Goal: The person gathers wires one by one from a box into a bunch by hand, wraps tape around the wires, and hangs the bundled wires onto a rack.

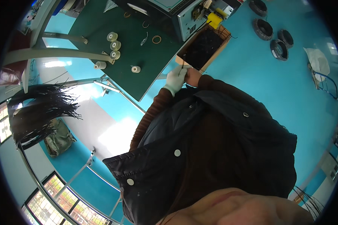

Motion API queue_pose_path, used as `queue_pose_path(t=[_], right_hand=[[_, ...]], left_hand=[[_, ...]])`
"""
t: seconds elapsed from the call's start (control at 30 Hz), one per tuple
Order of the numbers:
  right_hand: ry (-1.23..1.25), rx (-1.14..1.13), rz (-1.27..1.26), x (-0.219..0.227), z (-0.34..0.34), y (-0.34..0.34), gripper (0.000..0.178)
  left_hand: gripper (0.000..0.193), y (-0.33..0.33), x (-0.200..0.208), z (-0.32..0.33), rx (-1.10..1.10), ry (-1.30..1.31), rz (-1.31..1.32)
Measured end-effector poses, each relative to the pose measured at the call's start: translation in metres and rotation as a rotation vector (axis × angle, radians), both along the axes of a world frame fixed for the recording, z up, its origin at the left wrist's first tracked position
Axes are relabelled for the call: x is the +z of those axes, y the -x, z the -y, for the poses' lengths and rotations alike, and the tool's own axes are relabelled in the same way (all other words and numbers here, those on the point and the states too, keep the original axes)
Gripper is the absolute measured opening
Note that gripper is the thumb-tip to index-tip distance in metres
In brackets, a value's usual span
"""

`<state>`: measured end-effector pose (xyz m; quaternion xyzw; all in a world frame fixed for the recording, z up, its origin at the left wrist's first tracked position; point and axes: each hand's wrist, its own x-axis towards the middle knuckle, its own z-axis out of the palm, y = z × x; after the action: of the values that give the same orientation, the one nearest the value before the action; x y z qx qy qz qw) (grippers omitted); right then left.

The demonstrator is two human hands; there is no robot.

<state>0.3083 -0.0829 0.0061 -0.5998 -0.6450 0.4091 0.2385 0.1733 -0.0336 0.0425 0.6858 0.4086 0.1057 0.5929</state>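
Note:
My left hand [175, 78], in a white glove, is closed in front of my body. A thin dark strand [184, 62], which looks like a cable, rises from its fingertips. Close against it, my bare right hand [192, 77] is curled shut; whatever lies inside its fingers is hidden. Both hands are at the near end of a cardboard box [213, 56] with a dark inside. The corner of a green-topped table [139, 88] lies to the left of the hands.
On the table stand several tape rolls [115, 45] and a boxy machine [186, 26] with a yellow part [214, 19]. Black coils [279, 49] lie on the blue floor at right. A bundle of black cables [45, 112] hangs over a metal rail [32, 176] at left.

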Motion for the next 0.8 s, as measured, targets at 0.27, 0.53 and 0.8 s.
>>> queue_pose_path(t=[0.27, 0.53, 0.8], right_hand=[[0.461, -0.605, -0.639, -0.025, 0.012, -0.065, 0.040], [0.185, -0.732, -0.982, 0.004, -0.035, -0.095, 0.055], [0.112, -0.868, -0.753, 0.020, -0.057, -0.095, 0.029]], left_hand=[[0.029, 0.045, 0.020, 0.012, 0.443, -0.380, 0.240], [0.029, 0.080, 0.006, 0.027, 0.361, -0.616, -0.169], [0.030, 0.070, 0.009, 0.040, 0.413, -0.232, -0.068]])
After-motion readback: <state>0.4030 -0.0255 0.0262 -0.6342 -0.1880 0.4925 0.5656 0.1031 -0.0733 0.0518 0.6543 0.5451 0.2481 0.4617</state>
